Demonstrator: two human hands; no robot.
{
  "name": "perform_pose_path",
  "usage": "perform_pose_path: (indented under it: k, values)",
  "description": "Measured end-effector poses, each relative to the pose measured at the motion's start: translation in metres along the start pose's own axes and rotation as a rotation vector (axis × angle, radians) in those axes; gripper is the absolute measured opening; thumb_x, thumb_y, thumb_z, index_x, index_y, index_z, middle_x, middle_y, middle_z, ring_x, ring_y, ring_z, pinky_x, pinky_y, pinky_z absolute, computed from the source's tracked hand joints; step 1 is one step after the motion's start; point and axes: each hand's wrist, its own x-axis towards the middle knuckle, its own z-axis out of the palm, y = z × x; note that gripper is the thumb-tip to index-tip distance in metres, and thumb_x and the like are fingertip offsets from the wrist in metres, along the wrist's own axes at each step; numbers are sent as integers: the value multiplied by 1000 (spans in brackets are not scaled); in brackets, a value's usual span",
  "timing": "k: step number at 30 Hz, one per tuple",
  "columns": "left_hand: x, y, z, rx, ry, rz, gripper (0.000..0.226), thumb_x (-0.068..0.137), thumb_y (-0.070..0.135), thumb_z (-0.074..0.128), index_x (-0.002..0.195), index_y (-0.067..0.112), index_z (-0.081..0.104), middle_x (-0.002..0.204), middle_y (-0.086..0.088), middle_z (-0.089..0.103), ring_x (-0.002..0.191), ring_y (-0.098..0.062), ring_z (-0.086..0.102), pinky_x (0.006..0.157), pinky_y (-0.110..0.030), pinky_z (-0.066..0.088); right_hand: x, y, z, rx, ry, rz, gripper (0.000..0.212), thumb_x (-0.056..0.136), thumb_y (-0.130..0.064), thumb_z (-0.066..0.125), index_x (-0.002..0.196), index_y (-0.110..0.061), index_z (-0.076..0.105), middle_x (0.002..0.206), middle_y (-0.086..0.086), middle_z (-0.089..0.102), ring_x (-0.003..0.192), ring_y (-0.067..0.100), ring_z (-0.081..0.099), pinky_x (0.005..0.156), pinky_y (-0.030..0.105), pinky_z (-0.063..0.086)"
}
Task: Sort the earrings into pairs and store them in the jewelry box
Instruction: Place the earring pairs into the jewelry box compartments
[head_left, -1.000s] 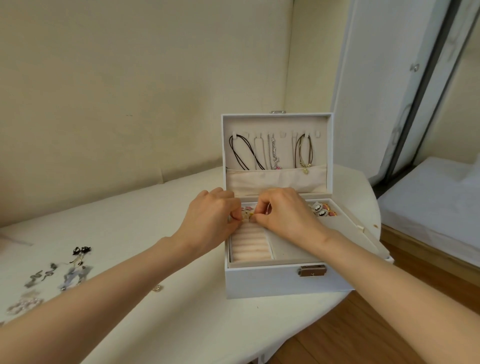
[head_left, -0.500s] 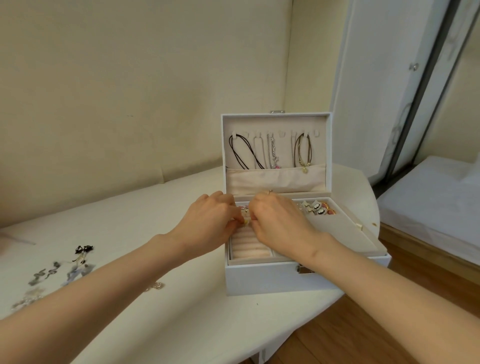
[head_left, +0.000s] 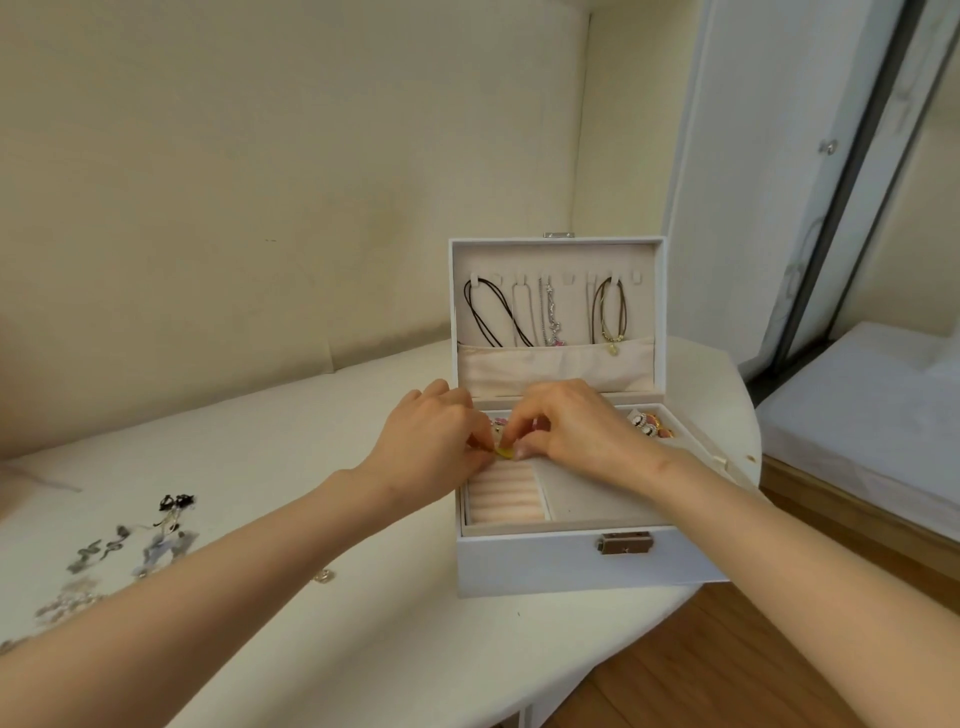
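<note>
Your left hand (head_left: 436, 441) and right hand (head_left: 576, 431) still pinch one yellow earring (head_left: 505, 452) between their fingertips, at frame centre over the open jewelry box (head_left: 545, 566). They have hardly moved, so I judge it not yet stored. More earrings (head_left: 130, 545) wait at lower left.

white table (head_left: 291, 436); wood floor (head_left: 727, 654), mattress (head_left: 872, 400) at right

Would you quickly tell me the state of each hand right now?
Left hand: closed, pinching the yellow earring above the jewelry box.
Right hand: closed, pinching the same yellow earring from the other side.
</note>
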Motion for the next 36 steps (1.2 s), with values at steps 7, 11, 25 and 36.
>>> perform_pose_path:
  k: [7, 11, 25, 36]
  values:
    - [4, 1, 1, 82, -36, -13, 23, 91, 38, 51, 103, 25, 65, 105, 2, 58, 103, -20, 45, 77, -27, 31, 4, -3, 5, -140, 13, -22, 7, 78, -30, 71, 85, -27, 73, 88, -9, 63, 86, 12, 55, 70, 26, 39]
    - [6, 2, 0, 111, -36, -25, 22, 90, 37, 52, 102, 23, 65, 106, 3, 58, 105, -19, 45, 80, -28, 32, 3, -3, 7, -244, 44, -62, 14, 84, -36, 64, 90, -25, 70, 97, -5, 64, 93, 16, 55, 69, 26, 34]
    - [8, 5, 4, 198, -9, -40, 30, 92, 43, 48, 101, 17, 62, 107, -2, 56, 105, -22, 46, 75, -27, 26, 2, 0, 8, -212, 61, 21, 16, 81, -37, 68, 78, -31, 53, 80, -12, 50, 80, 11, 47, 64, 27, 32]
    - [7, 2, 2, 84, 10, -47, 21, 90, 35, 53, 100, 21, 64, 106, 1, 57, 103, -20, 46, 79, -27, 32, -1, -3, 13, -153, 96, 16, 10, 82, -27, 68, 90, -21, 69, 87, -9, 49, 88, 15, 52, 70, 28, 37]
